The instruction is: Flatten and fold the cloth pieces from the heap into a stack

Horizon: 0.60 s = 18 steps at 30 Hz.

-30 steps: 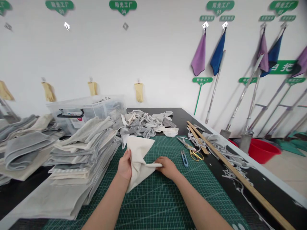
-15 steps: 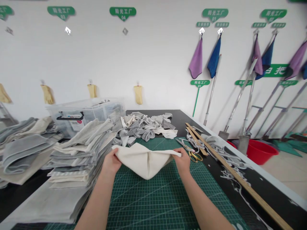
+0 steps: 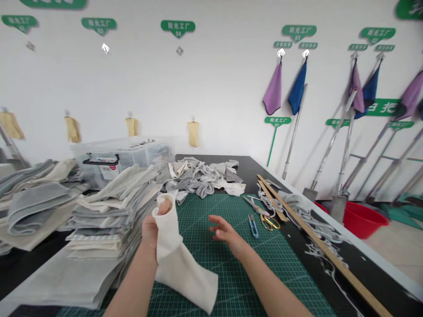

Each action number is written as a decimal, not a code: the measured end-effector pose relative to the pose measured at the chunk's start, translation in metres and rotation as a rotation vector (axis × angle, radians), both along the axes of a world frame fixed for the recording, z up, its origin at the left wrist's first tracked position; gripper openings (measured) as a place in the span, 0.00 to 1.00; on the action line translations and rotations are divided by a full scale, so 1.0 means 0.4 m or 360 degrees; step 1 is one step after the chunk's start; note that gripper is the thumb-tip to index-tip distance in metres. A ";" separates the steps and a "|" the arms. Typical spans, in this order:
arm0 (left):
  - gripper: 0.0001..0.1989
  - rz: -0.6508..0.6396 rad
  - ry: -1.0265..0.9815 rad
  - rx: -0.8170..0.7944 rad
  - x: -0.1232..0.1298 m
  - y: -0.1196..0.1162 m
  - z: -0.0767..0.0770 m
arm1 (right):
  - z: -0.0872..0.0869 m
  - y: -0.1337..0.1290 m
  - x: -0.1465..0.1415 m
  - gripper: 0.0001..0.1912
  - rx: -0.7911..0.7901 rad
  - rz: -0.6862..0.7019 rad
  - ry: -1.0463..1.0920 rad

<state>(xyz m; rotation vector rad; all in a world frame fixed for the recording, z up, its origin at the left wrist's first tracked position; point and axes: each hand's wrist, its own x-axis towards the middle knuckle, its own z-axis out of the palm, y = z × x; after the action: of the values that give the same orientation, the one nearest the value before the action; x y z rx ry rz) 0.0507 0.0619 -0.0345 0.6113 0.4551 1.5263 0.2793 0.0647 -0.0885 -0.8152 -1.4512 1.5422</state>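
A cream piece of fabric (image 3: 185, 268) hangs from my left hand (image 3: 152, 229), which grips its upper end with the fingers partly inside the rolled edge. The lower end of the fabric droops to the right over the green cutting mat (image 3: 231, 273). My right hand (image 3: 226, 233) is above the mat, apart from the fabric, with its fingers spread and nothing in them. Just right of that hand lie blue thread snips (image 3: 253, 227) on the mat. Scissors with gold handles (image 3: 270, 223) are a little farther off.
A tall stack of folded grey and cream cloth (image 3: 99, 237) stands at the left. Behind it is a clear plastic box (image 3: 132, 165). Grey fabric scraps (image 3: 205, 176) are heaped at the back. Long wooden strips (image 3: 327, 246) and white cords lie along the right edge.
My right hand has let go of the fabric and opened. The fabric, stretched between both hands before, now hangs from my left hand alone. The blue snips have come into view.
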 end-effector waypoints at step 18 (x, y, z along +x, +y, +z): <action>0.11 -0.0074 0.0589 0.0234 0.085 -0.010 -0.008 | 0.026 -0.019 0.010 0.17 -0.0266 0.0190 0.0411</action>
<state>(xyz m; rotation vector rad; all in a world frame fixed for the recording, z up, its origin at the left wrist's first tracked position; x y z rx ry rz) 0.0849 0.0578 -0.0378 1.0206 0.6072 1.4128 0.2833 0.0572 -0.0780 -0.6063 -1.2133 1.8054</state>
